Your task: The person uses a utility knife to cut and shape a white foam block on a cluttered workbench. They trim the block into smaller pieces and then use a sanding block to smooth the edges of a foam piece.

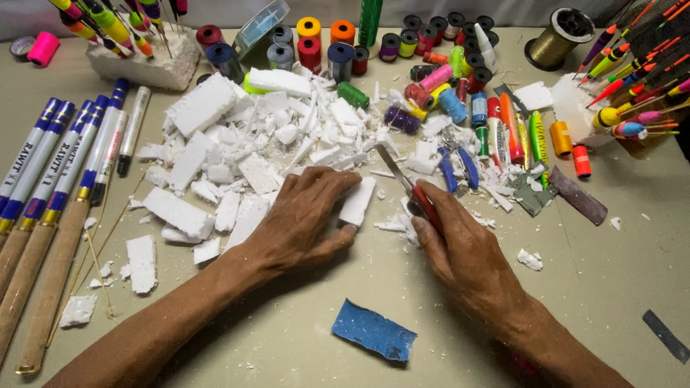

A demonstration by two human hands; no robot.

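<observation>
My left hand (302, 219) lies over a small white foam block (358, 201), fingers and thumb closed around it and pressing it to the table (604, 287). My right hand (463, 251) grips a red-handled utility knife (413, 190). Its grey blade points up and to the left, just right of the block. Small foam shavings lie between my two hands.
A heap of broken white foam pieces (244, 144) fills the middle. Thread spools (345, 47) and painted fishing floats (632, 93) line the back. Fishing rod handles (43, 208) lie at the left, blue pliers (456, 169) beside the knife, blue sandpaper (374, 330) near me.
</observation>
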